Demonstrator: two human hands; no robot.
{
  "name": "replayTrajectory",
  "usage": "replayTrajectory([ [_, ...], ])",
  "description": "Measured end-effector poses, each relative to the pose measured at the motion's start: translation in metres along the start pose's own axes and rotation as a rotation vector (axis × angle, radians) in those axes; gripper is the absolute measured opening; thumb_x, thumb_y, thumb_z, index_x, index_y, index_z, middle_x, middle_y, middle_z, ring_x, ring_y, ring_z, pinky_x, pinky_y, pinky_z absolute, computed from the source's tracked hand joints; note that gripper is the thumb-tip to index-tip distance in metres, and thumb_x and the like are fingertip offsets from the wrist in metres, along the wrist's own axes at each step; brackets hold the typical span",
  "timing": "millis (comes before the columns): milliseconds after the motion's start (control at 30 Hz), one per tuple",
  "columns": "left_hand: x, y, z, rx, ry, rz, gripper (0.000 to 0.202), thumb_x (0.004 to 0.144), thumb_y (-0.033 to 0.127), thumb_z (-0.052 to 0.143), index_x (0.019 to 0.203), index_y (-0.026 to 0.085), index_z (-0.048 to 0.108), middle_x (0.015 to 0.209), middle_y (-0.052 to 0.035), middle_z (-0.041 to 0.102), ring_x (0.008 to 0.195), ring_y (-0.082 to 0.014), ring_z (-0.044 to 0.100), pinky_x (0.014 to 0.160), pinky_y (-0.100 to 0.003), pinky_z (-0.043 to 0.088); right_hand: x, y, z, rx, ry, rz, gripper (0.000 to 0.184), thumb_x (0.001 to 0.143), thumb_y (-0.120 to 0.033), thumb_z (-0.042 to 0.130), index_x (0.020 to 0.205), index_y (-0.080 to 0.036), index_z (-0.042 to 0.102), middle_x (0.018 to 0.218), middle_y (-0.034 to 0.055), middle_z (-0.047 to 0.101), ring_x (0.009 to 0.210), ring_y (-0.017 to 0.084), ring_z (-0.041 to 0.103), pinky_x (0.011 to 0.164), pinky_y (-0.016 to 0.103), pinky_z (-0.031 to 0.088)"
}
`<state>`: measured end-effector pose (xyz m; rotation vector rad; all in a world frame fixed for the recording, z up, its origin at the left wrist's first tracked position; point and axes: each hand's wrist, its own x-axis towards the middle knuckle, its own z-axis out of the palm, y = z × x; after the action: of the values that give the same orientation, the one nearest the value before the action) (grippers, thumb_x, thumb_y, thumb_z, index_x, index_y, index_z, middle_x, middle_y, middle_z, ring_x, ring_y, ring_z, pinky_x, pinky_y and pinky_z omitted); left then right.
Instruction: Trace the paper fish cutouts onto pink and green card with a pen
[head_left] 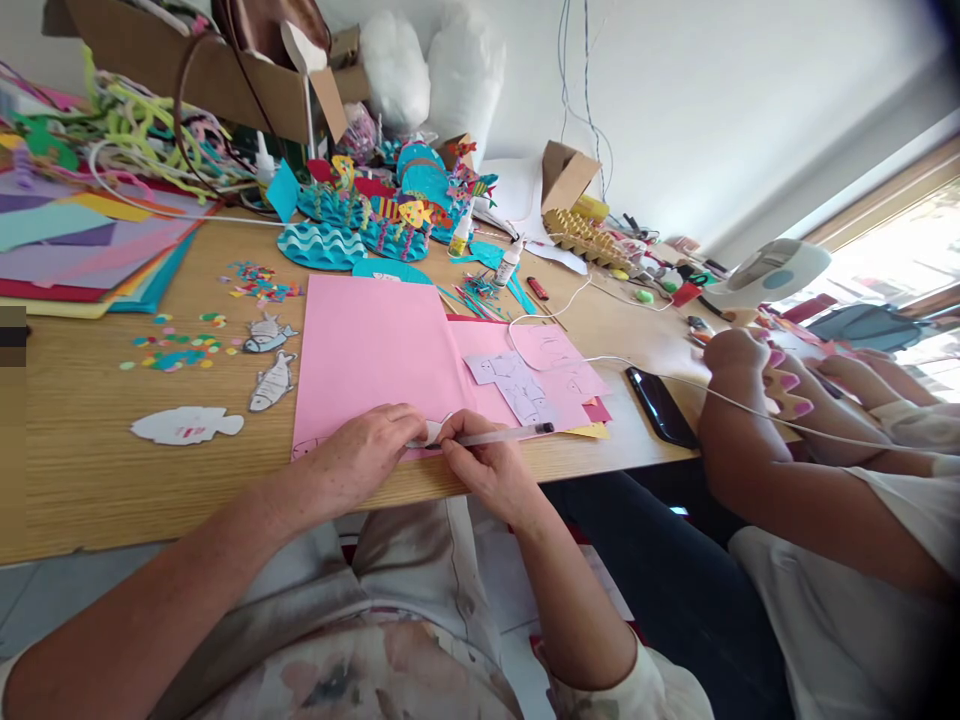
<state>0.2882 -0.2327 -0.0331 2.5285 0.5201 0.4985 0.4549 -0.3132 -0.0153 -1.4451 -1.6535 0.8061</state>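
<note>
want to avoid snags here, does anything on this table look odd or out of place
Yes: a white cable strays over the pink paper and past the phone, oddly loose across a work area. Paper dots lie scattered at the left, perhaps spilled, perhaps set out deliberately. Nothing looks plainly damaged.

Along the near edge of your tan, wood-grained table [82, 480], your sheet [375, 350] is pink with black lines at its near-left corner, your pen [510, 435] clear with a black end, the fish cutout [169, 426] white with red marks.
</note>
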Motion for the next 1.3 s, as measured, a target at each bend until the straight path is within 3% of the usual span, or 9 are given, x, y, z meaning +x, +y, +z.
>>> replayTrajectory([
  [267, 0.0001, -0.0015, 0.0008, 0.001, 0.008, 0.009, 0.024, 0.081, 0.001, 0.039, 0.088, 0.016, 0.056, 0.092, -0.0047, 0.062, 0.089, -0.0169, 0.058, 0.083, -0.030, 0.047, 0.0022, -0.0002, 0.0005, -0.056, 0.002, -0.055, 0.009, 0.077, -0.012, 0.045, 0.073, -0.018, 0.050, 0.062, -0.0047, 0.046, 0.055, 0.010, 0.039, 0.052, 0.022, 0.030],
  [667, -0.0009, -0.0009, -0.0001, -0.014, 0.019, 0.009, 0.023, 0.082, 0.002, 0.040, 0.089, 0.014, 0.058, 0.092, -0.0057, 0.062, 0.090, -0.0169, 0.058, 0.084, -0.029, 0.047, 0.0010, 0.0008, -0.0001, 0.042, 0.037, 0.016, 0.007, 0.077, -0.015, 0.045, 0.074, -0.019, 0.050, 0.059, -0.0058, 0.042, 0.051, 0.009, 0.034, 0.048, 0.021, 0.028],
  [1300, -0.0008, -0.0026, 0.0007, -0.027, 0.015, 0.014, 0.023, 0.084, 0.001, 0.041, 0.091, 0.014, 0.058, 0.093, -0.0051, 0.062, 0.090, -0.0167, 0.058, 0.083, -0.029, 0.047, 0.0014, 0.0004, 0.0006, -0.003, 0.026, -0.020, 0.009, 0.077, -0.013, 0.044, 0.073, -0.019, 0.050, 0.058, -0.0060, 0.041, 0.051, 0.009, 0.035, 0.050, 0.022, 0.028],
])
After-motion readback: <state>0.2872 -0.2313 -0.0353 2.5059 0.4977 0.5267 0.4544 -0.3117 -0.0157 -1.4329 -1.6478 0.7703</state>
